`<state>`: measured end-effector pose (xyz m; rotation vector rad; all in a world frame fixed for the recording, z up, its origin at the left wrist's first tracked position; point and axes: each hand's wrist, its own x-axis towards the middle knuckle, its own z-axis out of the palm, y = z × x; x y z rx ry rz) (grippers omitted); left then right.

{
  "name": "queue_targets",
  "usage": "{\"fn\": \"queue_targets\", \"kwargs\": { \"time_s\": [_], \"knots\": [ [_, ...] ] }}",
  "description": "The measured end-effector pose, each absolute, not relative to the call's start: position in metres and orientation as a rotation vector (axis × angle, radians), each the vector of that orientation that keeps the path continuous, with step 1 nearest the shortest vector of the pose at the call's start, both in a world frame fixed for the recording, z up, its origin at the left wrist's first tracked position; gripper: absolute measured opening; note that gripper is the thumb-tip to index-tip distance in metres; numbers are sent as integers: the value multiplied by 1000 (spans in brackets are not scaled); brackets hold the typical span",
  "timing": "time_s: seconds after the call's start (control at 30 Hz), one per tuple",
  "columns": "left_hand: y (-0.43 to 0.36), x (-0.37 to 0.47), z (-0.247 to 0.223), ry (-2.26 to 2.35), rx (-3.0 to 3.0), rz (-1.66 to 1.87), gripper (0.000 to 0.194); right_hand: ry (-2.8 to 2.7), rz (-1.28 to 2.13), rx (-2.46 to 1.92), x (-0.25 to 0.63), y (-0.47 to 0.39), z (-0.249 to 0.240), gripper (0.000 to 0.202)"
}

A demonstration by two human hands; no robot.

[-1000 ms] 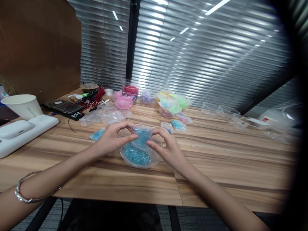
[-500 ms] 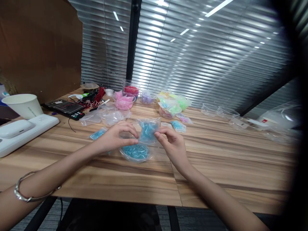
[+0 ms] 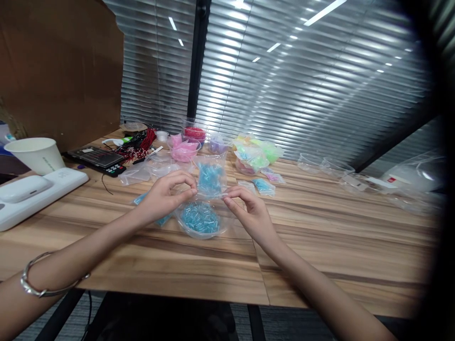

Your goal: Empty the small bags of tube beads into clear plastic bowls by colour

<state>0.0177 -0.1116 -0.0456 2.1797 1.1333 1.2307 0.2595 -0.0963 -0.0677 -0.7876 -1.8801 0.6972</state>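
A clear plastic bag (image 3: 210, 177) with small blue tube-like pieces inside is held up between my two hands. My left hand (image 3: 173, 190) pinches its lower left corner, and my right hand (image 3: 249, 208) pinches the lower right corner. Just below the bag sits a clear round bowl (image 3: 201, 220) full of similar blue pieces. Partly behind my left wrist lie small blue packets (image 3: 163, 220). Another blue packet (image 3: 263, 186) rests on the table beyond my right hand.
Bowls with pink bags (image 3: 184, 150), red pieces (image 3: 194, 133) and green and yellow bags (image 3: 252, 154) stand at the back. Clear containers (image 3: 336, 166) are at right. A paper cup (image 3: 37, 155), white device (image 3: 42, 192) and black scale (image 3: 95, 158) are at left.
The bag has moved up and slightly left, and my fingers now hold it by its bottom corners. More of the blue pieces in the bowl shows.
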Motion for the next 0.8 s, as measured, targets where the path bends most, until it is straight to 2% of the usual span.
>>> {"fn": "queue_targets", "kwargs": {
  "time_s": [0.2,0.8],
  "knots": [
    [-114,18,-45,1134,2364,1255,12,-1915,632,-771,259,-99,-62,2],
    [-116,21,-48,1050,2225,1179,14,-1914,665,-777,259,-101,-64,9]
  ]
}}
